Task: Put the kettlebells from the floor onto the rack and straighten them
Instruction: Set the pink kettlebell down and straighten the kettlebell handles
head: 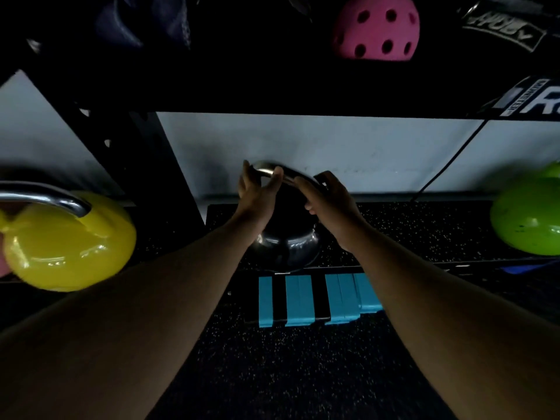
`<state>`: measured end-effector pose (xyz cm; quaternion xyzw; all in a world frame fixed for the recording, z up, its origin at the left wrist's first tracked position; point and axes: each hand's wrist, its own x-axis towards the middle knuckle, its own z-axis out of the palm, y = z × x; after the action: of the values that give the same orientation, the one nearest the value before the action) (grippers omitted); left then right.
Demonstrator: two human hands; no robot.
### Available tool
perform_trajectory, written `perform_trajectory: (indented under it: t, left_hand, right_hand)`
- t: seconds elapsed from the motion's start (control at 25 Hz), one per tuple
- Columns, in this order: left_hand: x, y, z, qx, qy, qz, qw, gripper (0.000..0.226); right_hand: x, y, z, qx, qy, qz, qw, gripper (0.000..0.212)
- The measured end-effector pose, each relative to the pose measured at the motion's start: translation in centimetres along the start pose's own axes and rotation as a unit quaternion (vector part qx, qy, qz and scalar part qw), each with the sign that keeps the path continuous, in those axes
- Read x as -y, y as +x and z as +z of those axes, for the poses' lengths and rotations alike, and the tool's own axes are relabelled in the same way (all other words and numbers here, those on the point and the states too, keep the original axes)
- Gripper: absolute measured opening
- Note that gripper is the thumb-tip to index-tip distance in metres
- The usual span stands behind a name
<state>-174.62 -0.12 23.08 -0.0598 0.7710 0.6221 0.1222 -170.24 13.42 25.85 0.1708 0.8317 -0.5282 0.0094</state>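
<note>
Dim rack shelf point(424, 225): black kettlebell point(288, 247) centre, handle gripped by left hand point(257, 189) and right hand point(330, 201); yellow kettlebell point(69, 241) left, green kettlebell point(527, 219) right; straightening seemingly underway

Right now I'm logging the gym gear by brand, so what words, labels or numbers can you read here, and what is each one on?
"R": large white letter on the black banner at the right edge; the rest is cut off.
Small vertical print beside that letter: too small to read.
White lettering on the black strap at the upper right: upside down and blurred, unreadable.
Black kettlebell, yellow kettlebell, green kettlebell, pink ball: no readable marking.
</note>
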Motion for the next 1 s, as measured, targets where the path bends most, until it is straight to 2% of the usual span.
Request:
perform_trajectory:
  t: [0.08,0.16,0.28,0.36,0.52,0.72,1.0]
  left_hand:
    - [-0.4,1.5,-1.1,0.023,-0.011,0.019,1.000,0.079]
    - [-0.5,2.9,-2.5,0.050,-0.001,0.038,0.998,0.073]
    - [0.0,2.6,-2.9,0.041,0.022,0.050,0.998,0.065]
    - [0.2,2.0,-2.5,0.045,0.036,0.054,0.997,0.063]
    - [-0.3,3.6,-3.5,0.073,0.029,0.050,0.996,0.056]
    - [-0.5,4.1,-4.1,0.106,0.033,0.022,0.994,0.054]
    - [-0.9,4.0,-3.8,0.078,0.027,0.018,0.996,0.051]
  right_hand:
    - [-0.1,-0.9,2.3,-0.035,0.018,-0.006,0.999,0.037]
    - [-0.2,-2.1,4.5,-0.035,0.055,-0.018,0.998,0.032]
    - [0.3,-2.0,4.9,-0.018,0.139,0.003,0.990,0.030]
    - [0.6,-1.7,5.0,-0.034,0.194,0.013,0.980,0.031]
    - [0.9,-2.1,8.0,-0.016,0.216,0.012,0.976,0.040]
    - [1.3,-1.8,9.1,-0.005,0.247,0.005,0.969,0.039]
    - [2.1,-0.2,8.6,0.036,0.253,0.003,0.967,0.040]
